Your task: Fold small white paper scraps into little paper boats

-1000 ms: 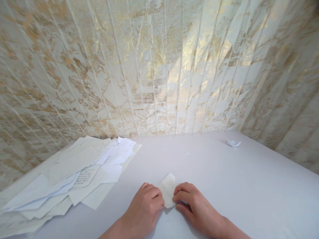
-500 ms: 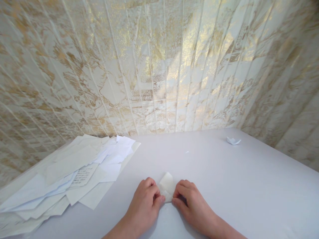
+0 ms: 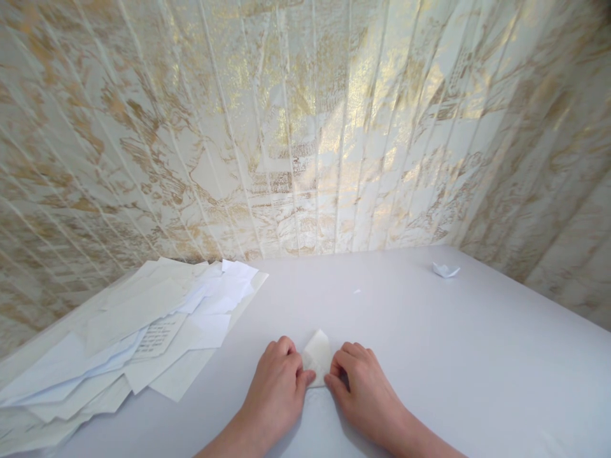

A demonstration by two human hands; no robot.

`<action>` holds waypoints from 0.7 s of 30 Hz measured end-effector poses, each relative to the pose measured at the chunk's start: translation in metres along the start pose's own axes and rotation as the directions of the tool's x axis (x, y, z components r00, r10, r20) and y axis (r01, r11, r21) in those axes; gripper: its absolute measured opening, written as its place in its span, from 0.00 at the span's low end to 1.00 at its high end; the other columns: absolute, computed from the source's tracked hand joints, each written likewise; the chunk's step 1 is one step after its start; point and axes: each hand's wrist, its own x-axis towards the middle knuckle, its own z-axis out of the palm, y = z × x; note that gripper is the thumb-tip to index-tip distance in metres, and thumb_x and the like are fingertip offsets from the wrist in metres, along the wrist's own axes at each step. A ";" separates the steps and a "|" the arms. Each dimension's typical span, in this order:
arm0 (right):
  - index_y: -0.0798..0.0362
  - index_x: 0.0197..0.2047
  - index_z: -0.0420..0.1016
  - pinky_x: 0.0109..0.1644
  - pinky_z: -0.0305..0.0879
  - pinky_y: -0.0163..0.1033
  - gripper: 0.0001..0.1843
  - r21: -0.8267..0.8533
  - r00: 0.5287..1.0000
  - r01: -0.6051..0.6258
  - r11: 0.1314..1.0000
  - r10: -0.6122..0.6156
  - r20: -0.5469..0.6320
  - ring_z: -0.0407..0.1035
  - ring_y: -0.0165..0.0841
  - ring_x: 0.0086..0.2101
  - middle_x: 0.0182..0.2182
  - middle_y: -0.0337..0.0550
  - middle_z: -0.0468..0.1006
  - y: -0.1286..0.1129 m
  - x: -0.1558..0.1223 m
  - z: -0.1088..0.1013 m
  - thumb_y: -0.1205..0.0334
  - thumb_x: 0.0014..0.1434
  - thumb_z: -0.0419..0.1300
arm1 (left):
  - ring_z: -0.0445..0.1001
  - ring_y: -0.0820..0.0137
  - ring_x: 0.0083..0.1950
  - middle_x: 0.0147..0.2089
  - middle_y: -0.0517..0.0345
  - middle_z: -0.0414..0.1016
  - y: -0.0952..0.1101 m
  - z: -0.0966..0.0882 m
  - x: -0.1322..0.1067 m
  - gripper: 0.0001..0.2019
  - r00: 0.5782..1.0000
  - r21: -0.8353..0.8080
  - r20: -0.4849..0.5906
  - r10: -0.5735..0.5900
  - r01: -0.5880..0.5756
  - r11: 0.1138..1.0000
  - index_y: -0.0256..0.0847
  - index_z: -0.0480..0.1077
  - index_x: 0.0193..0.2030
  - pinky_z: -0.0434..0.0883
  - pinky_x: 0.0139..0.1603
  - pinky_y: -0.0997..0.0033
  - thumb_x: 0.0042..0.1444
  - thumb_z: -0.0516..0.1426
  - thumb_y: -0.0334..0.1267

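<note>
A small piece of folded white paper [image 3: 317, 353], pointed at its far end, lies on the table between my two hands. My left hand [image 3: 278, 381] grips its left lower corner, with the thumb over the near edge and the fingers curled. On the opposite side, my right hand [image 3: 363, 387] pinches the right lower corner between thumb and bent fingers. The near edge of the paper runs almost straight between both thumbs. Parts of its sides are hidden under my fingers.
A spread pile of white paper sheets [image 3: 138, 318], one with printed text, covers the table's left side. A small folded paper boat [image 3: 445, 270] sits at the far right. A tiny paper scrap [image 3: 357, 291] lies mid-table. A patterned wall [image 3: 305, 159] rises behind the white table [image 3: 453, 356].
My right hand has shifted slightly left along the paper's near corner. The paper's near edge now looks flatter and straighter. My left hand has barely moved.
</note>
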 end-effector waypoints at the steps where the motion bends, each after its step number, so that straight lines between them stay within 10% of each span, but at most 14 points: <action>1: 0.54 0.22 0.66 0.36 0.51 0.37 0.08 -0.002 1.000 -0.005 1.000 0.005 0.000 0.61 0.32 0.30 0.25 0.39 0.69 0.000 0.000 0.000 0.71 0.51 0.54 | 0.64 0.65 0.38 0.34 0.54 0.65 0.000 0.000 0.000 0.12 1.000 0.006 0.003 0.001 -0.001 1.000 0.38 0.67 0.22 0.61 0.41 0.64 0.53 0.50 0.37; 21: 0.54 0.22 0.65 0.35 0.49 0.36 0.07 -0.027 1.000 -0.020 0.999 0.020 0.005 0.60 0.31 0.29 0.24 0.39 0.68 0.001 0.002 0.002 0.70 0.51 0.54 | 0.64 0.65 0.38 0.35 0.54 0.65 -0.001 0.003 0.001 0.11 1.000 0.049 0.008 0.003 -0.004 0.999 0.38 0.67 0.23 0.61 0.41 0.66 0.53 0.48 0.36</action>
